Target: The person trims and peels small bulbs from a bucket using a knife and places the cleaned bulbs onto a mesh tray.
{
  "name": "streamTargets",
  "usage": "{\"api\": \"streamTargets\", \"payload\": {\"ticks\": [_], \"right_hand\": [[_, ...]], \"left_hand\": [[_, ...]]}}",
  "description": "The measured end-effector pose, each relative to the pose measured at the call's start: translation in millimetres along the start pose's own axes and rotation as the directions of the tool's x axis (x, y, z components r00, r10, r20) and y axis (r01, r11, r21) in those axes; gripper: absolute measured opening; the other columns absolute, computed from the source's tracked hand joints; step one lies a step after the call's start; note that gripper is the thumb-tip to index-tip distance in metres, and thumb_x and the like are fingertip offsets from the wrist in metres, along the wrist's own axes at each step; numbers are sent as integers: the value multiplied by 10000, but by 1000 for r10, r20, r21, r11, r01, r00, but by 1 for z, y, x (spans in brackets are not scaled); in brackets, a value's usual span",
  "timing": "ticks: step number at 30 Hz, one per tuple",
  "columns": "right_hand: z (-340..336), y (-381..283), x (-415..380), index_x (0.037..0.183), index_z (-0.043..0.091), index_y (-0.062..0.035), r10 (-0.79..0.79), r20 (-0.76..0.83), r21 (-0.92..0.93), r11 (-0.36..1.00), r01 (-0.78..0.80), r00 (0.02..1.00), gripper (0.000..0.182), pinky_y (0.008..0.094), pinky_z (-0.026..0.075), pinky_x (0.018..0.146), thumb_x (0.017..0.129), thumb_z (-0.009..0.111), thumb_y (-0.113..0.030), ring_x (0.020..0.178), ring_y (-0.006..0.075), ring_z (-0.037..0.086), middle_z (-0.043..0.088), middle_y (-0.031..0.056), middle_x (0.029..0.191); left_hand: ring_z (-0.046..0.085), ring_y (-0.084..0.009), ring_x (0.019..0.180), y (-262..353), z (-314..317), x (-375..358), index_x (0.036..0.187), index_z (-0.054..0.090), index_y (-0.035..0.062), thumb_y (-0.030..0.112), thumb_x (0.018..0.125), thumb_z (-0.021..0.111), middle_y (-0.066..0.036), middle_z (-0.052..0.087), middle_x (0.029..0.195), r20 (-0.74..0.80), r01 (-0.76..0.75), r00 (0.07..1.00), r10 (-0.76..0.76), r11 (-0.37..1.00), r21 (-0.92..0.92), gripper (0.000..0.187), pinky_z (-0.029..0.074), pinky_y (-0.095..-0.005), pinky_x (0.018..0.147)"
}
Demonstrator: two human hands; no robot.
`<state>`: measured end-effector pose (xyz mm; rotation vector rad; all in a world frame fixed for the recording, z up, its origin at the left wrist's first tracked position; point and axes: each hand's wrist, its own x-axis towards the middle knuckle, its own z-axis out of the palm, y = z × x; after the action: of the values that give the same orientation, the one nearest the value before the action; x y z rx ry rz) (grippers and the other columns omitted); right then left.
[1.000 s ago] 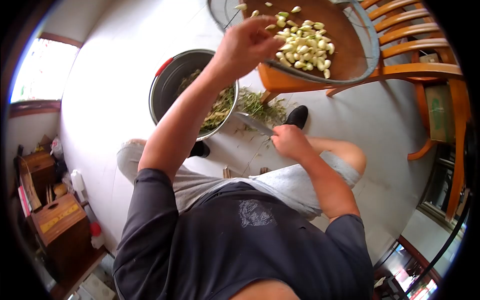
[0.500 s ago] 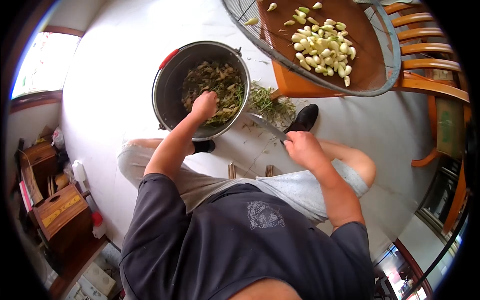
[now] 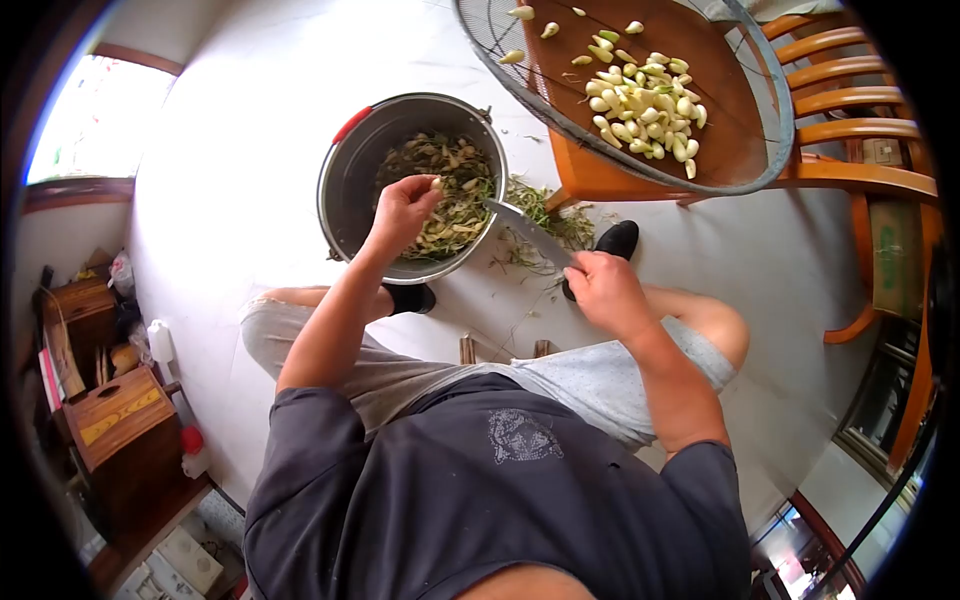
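Over the metal bucket [image 3: 335, 200] my left hand [image 3: 402, 212] is closed, with a small pale onion-like bulb [image 3: 437, 184] pinched between thumb and fingertips. Beneath it in the bucket lie unpeeled bulbs with brown skins and green trimmings [image 3: 450, 222]. My right hand [image 3: 608, 292] grips the handle of a knife [image 3: 535, 236], whose blade points up and left to the bucket's right rim. Most of the handle is hidden inside the fist. Peeled white bulbs [image 3: 650, 110] sit heaped in a round mesh sieve [image 3: 500, 75] at the upper right.
The sieve rests on an orange wooden chair [image 3: 585, 170]. Green scraps [image 3: 560, 225] litter the floor right of the bucket, near a black shoe [image 3: 618, 239]. Another slatted wooden chair [image 3: 860, 130] stands at the far right. A wooden cabinet [image 3: 120, 420] is at the left.
My left hand has risen out of the bucket's contents, and a bulb now shows in its fingers. The knife has stayed nearly in place. The whole view has shifted slightly.
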<state>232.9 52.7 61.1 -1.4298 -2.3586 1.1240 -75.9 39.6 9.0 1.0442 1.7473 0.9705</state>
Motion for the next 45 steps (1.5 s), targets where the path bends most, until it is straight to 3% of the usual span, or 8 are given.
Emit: {"api": "streamTargets", "payload": {"ticks": [5,11,16,26,38,41,44,45], "right_hand": [[-2,-22,-2,995,645,-20,-177,-249,136,967,215,952,202,400,493,686,817,600,-104,776,344,610,631,160,841],[-2,-27,-9,1029,630,-33,-397,-375,-13,905,424,837,248,354,503,652,781,621,-30,750,294,614,619,118,879],[-4,-24,-14,1032,631,-33,-495,-370,-194,869,455,786,289,344,509,644,746,645,9,753,277,617,613,105,878],[-2,-15,-18,1024,624,-23,-547,-360,-325,833,448,756,262,330,508,619,765,606,-62,734,243,609,582,90,844],[1,-14,-16,1016,619,-24,-541,-335,-328,834,443,771,242,319,502,602,777,593,-52,699,229,602,563,77,815],[5,-11,-16,990,630,-26,-497,-371,-254,867,429,784,211,363,504,627,792,574,-68,708,276,603,569,106,794],[18,35,-7,921,639,-15,-140,-127,-266,959,103,982,142,386,497,664,819,578,-93,760,310,608,620,142,836],[13,33,-9,895,634,-11,-105,-180,-212,975,66,978,137,397,492,667,827,568,-108,761,326,602,620,155,828]], "left_hand": [[469,-44,522,39,5,-45,1055,595,4,127,846,685,-43,650,781,111,98,992,-57,908,-407,258,347,-176,452],[474,-56,508,35,50,-65,949,587,-4,147,886,638,-70,660,774,262,164,965,1,777,-608,171,366,-193,463],[485,-108,541,38,73,-73,905,603,-28,1,834,573,-64,570,707,313,198,950,-10,793,-577,83,346,-235,465],[472,-102,530,44,82,-72,881,592,3,52,825,582,-44,549,686,316,183,949,4,807,-562,76,340,-229,463],[460,-93,523,43,83,-73,883,576,5,46,825,570,-40,537,662,298,184,955,-13,811,-555,71,326,-222,462],[469,-87,528,37,80,-73,917,581,-2,54,857,591,-58,581,696,310,191,951,5,777,-600,82,347,-215,470],[500,-82,561,49,74,-75,971,581,-11,69,886,601,-81,634,761,346,211,938,16,766,-608,119,389,-206,496],[505,-82,575,47,71,-73,997,575,-7,87,891,607,-85,643,787,351,182,935,51,779,-600,145,395,-203,509]]}}
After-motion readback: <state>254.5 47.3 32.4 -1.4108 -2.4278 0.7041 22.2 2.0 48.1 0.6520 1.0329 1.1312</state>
